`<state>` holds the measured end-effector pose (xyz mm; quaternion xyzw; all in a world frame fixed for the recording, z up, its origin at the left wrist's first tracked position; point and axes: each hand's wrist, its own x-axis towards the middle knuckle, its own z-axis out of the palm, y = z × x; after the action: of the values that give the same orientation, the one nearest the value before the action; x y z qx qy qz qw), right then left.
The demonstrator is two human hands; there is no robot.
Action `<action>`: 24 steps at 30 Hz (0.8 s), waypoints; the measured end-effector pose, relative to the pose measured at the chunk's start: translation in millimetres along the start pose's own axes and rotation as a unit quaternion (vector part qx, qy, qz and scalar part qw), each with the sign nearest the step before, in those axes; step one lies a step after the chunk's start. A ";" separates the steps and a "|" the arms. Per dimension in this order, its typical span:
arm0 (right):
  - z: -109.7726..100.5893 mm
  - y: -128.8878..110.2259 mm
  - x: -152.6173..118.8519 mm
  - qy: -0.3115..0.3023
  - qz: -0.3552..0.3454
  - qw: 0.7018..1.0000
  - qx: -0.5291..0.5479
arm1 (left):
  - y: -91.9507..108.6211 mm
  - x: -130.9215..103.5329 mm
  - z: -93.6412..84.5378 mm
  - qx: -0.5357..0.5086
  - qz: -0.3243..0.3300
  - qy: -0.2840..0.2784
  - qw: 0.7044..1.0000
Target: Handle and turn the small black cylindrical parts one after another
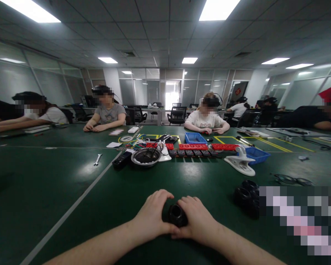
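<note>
A small, glossy black round part with a hole in its top stands on the green table between my two hands. My right hand is closed around its right side, fingers over the back and thumb at the front. On the other side, my left hand forms a loose curve with thumb and fingers apart. A gap shows between its palm and the part; its thumb tip meets my right thumb in front. Several similar black parts are clustered to the right.
Ahead lie a round metal dish, red strips, a white clamp stand and a blue tray. A wrench lies left, glasses right. Several people sit around the table. A blurred-out area covers the lower right.
</note>
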<state>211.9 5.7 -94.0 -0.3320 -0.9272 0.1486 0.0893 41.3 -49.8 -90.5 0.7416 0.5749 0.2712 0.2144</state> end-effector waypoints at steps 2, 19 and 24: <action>-5.0 4.9 -1.2 -0.028 -0.030 0.997 0.065 | -3.1 1.3 -6.8 -0.034 0.033 -0.016 0.999; 6.5 0.2 1.0 0.024 0.022 0.999 -0.027 | 9.6 -1.3 3.6 -0.080 -0.061 0.003 0.995; -5.9 18.2 2.3 -0.053 -0.076 0.989 0.112 | 0.2 -0.8 -6.2 -0.094 0.064 -0.042 0.993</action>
<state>222.4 21.8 -94.5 -0.2404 -0.9307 0.2614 0.0873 37.3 -50.5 -85.8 0.7643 0.4886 0.3054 0.2895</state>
